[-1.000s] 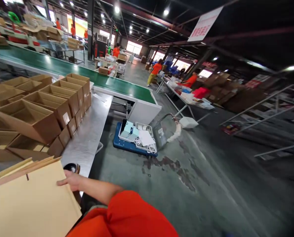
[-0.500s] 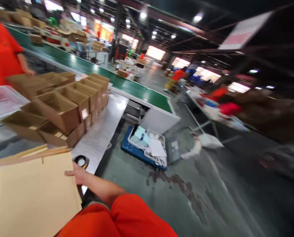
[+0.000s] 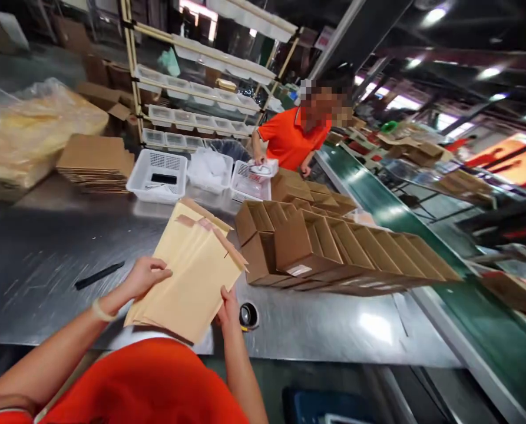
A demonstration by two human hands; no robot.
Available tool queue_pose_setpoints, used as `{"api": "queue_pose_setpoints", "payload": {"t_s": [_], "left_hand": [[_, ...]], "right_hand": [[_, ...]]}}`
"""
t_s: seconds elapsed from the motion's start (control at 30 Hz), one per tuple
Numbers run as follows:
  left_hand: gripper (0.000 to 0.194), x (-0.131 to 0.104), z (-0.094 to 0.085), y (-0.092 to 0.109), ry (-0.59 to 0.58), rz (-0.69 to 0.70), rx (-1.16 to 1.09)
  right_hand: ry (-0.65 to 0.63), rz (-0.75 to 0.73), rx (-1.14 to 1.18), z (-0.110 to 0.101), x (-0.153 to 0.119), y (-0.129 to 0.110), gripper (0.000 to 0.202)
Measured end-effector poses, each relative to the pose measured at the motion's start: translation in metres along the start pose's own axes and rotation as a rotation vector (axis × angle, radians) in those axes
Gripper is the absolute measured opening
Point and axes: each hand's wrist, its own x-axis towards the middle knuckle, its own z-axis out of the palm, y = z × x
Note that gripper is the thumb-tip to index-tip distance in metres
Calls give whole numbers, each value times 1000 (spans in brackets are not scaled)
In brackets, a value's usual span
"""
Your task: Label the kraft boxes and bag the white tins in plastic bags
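Observation:
A small stack of yellow-brown kraft envelopes [image 3: 192, 277] is tilted in front of my body, over the metal table. My left hand [image 3: 146, 275] grips its left edge, with fingers lying over the top sheet. On the opposite edge, my right hand [image 3: 228, 306] pinches the stack near its lower right corner, thumb on top and the other fingers mostly hidden underneath. Brown flaps show along the stack's upper end. Just right of my right hand sits a roll of tape [image 3: 248, 316]. A black strip-like tool [image 3: 99, 275] lies left of my left hand.
Open cardboard boxes [image 3: 309, 244] stand in rows on the metal table [image 3: 324, 327]. Behind are white baskets [image 3: 156, 194], flat cardboard [image 3: 92, 162] and a bin rack [image 3: 196, 88]. A co-worker in an orange shirt [image 3: 291, 138] stands across, beside a green conveyor [image 3: 369, 182].
My view has swung left, from the floor and conveyor end to the table. My left hand has come into view on the envelopes, and my right hand still holds their right edge.

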Motion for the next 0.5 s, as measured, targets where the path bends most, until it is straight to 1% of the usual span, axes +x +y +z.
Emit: {"api": "queue_pose_setpoints", "payload": {"t_s": [0.13,0.23,0.37,0.5], "left_hand": [[42,-4,-18,-11,43,31,37],[42,-2,-26,-22,40,46,41],[44,2,-30,-38,44,66,21],[56,2,-28,-52,101,74,-13]], "right_hand": [[-25,13,-3,2,12,6,67],[-75,31,16,6,18,8,66],[-120,57,40,11,22,12,68],[-113,72,72,14,20,14,66]]}}
